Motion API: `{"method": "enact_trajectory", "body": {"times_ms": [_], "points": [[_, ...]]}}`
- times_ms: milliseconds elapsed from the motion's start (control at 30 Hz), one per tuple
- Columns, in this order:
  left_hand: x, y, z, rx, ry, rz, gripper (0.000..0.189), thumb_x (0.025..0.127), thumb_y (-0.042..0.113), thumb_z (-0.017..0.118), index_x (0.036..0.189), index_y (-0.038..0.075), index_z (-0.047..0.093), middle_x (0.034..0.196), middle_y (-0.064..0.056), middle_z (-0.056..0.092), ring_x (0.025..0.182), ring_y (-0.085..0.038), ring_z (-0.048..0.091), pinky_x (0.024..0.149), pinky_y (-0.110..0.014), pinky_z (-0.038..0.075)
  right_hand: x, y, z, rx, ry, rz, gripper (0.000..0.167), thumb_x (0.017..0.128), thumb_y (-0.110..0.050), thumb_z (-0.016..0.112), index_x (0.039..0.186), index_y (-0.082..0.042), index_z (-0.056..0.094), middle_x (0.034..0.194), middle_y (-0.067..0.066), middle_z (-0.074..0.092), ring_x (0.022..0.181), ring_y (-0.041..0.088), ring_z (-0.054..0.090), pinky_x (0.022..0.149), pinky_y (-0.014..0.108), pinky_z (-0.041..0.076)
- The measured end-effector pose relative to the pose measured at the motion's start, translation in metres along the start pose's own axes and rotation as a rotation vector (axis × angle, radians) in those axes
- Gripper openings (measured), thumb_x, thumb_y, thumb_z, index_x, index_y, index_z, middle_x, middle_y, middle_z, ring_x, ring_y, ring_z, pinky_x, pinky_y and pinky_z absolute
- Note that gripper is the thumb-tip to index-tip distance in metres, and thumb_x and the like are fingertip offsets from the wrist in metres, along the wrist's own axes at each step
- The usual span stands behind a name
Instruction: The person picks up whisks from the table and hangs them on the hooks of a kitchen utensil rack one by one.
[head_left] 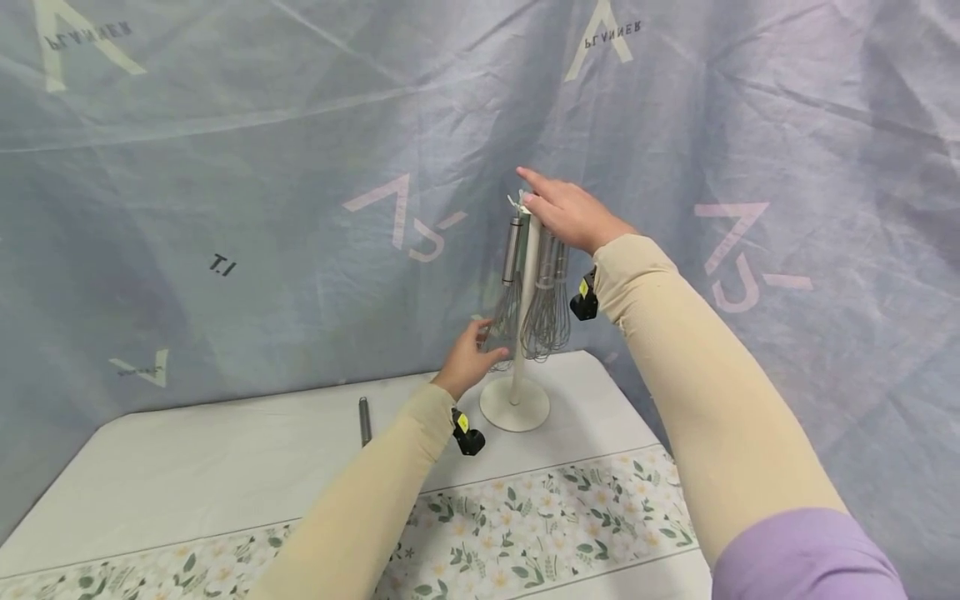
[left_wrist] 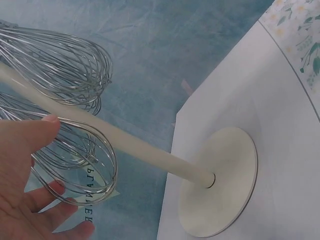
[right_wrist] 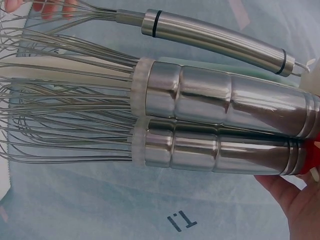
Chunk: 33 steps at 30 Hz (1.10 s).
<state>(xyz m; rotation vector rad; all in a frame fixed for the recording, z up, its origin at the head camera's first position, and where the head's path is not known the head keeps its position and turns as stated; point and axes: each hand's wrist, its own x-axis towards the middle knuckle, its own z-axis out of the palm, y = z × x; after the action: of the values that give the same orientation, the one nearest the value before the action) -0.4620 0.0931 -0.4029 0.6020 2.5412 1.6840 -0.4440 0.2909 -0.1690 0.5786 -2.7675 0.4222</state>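
A cream stand (head_left: 514, 406) with a round base holds several hanging wire whisks. My left hand (head_left: 469, 358) is beside the wire loops of the left whisk (head_left: 512, 252). In the left wrist view its thumb (left_wrist: 42, 131) overlaps the wires of that whisk, and the other fingers are spread loosely behind them. At the top of the stand, my right hand (head_left: 573, 215) reaches over with fingers extended. Two steel-handled whisks (right_wrist: 200, 97) hang below it, a red part (right_wrist: 312, 152) at their handle ends. Some right-hand fingers are hidden behind the handle ends.
A slim metal piece (head_left: 364, 421) lies on the white table (head_left: 225, 450), partly covered by my left sleeve. A floral band (head_left: 540, 517) runs across the table front. Blue-grey cloth (head_left: 262, 208) hangs behind the table.
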Motion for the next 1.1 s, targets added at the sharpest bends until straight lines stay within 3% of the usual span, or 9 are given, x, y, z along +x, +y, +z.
{"method": "enact_trajectory", "body": {"times_ms": [200, 400, 700, 800, 933, 1100], "points": [[-0.001, -0.004, -0.006, -0.032, 0.046, -0.005, 0.07, 0.098, 0.025, 0.069, 0.157, 0.014, 0.034, 0.155, -0.021, 0.038, 0.143, -0.04, 0.037, 0.111, -0.057, 0.037, 0.003, -0.002, 0.002, 0.0, 0.0, -0.012, 0.061, 0.109, -0.05, 0.022, 0.164, -0.029, 0.01, 0.168, 0.005, 0.018, 0.154, 0.031, 0.016, 0.122, 0.054, 0.015], [-0.005, -0.009, -0.022, -0.032, 0.084, 0.005, 0.072, 0.098, 0.03, 0.068, 0.157, 0.013, 0.031, 0.153, -0.026, 0.035, 0.141, -0.044, 0.038, 0.108, -0.058, 0.04, 0.005, -0.002, 0.003, -0.001, -0.001, -0.015, 0.06, 0.109, -0.049, 0.022, 0.164, -0.029, 0.009, 0.168, 0.005, 0.018, 0.154, 0.032, 0.016, 0.122, 0.055, 0.014], [-0.026, -0.015, -0.074, -0.001, 0.121, 0.018, 0.068, 0.101, 0.03, 0.065, 0.157, 0.012, 0.03, 0.141, -0.022, 0.047, 0.129, -0.038, 0.05, 0.1, -0.054, 0.047, 0.008, 0.0, 0.002, 0.056, -0.036, -0.027, 0.061, 0.109, -0.051, 0.022, 0.164, -0.03, 0.009, 0.169, 0.006, 0.015, 0.155, 0.031, 0.013, 0.122, 0.056, 0.013], [-0.032, -0.02, -0.092, 0.001, 0.139, 0.011, 0.068, 0.101, 0.03, 0.064, 0.157, 0.012, 0.029, 0.142, -0.022, 0.047, 0.128, -0.038, 0.05, 0.1, -0.053, 0.046, 0.008, 0.0, 0.0, 0.081, -0.05, -0.036, 0.061, 0.109, -0.05, 0.024, 0.164, -0.027, 0.011, 0.168, 0.01, 0.016, 0.153, 0.033, 0.018, 0.12, 0.057, 0.017], [-0.042, -0.029, -0.112, 0.004, 0.174, -0.013, 0.07, 0.101, 0.033, 0.064, 0.158, 0.013, 0.028, 0.141, -0.02, 0.047, 0.127, -0.036, 0.05, 0.099, -0.053, 0.047, 0.007, 0.0, -0.002, 0.12, -0.064, -0.036, 0.061, 0.109, -0.048, 0.027, 0.164, -0.026, 0.012, 0.167, 0.012, 0.018, 0.143, 0.036, 0.036, 0.117, 0.058, 0.024], [-0.057, -0.044, -0.133, -0.006, 0.206, -0.038, 0.07, 0.101, 0.034, 0.064, 0.158, 0.016, 0.028, 0.141, -0.02, 0.047, 0.124, -0.036, 0.052, 0.096, -0.051, 0.048, 0.009, 0.0, -0.001, 0.149, -0.069, -0.046, 0.061, 0.11, -0.047, 0.028, 0.164, -0.025, 0.014, 0.168, 0.01, 0.016, 0.144, 0.036, 0.035, 0.116, 0.057, 0.027]]}}
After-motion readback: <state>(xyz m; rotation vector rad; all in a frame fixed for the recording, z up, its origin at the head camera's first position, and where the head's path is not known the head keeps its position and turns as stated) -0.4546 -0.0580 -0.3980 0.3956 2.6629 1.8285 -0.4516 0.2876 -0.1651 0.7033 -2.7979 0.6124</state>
